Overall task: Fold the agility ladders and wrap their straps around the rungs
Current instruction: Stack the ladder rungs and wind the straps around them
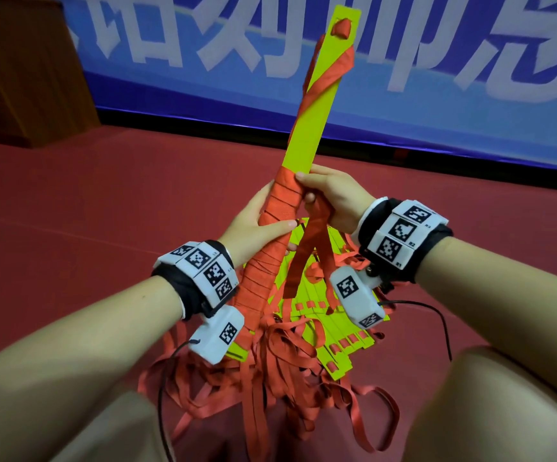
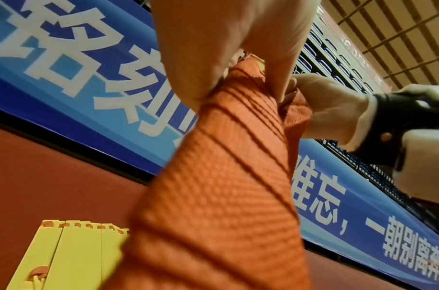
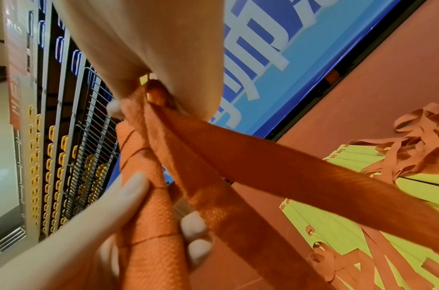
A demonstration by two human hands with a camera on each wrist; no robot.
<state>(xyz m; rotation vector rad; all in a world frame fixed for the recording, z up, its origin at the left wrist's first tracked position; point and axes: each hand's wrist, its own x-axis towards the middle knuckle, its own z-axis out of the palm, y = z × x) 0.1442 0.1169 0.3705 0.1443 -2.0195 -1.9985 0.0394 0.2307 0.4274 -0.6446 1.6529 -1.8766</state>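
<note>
Two hands [image 1: 260,225] around strap-wrapped rungs [image 1: 270,228]

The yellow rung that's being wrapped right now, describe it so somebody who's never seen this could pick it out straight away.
Start at the red floor in front of the blue banner, where a pile of yellow rungs and loose orange straps lies. Above it, the left hand and right hand grip one rung. It alone stands up off the floor, its lower half bound in orange strap.

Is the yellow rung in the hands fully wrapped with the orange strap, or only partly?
Partly. The strap covers the rung tightly below the right hand; above, only one loose spiral crosses bare yellow.
</note>
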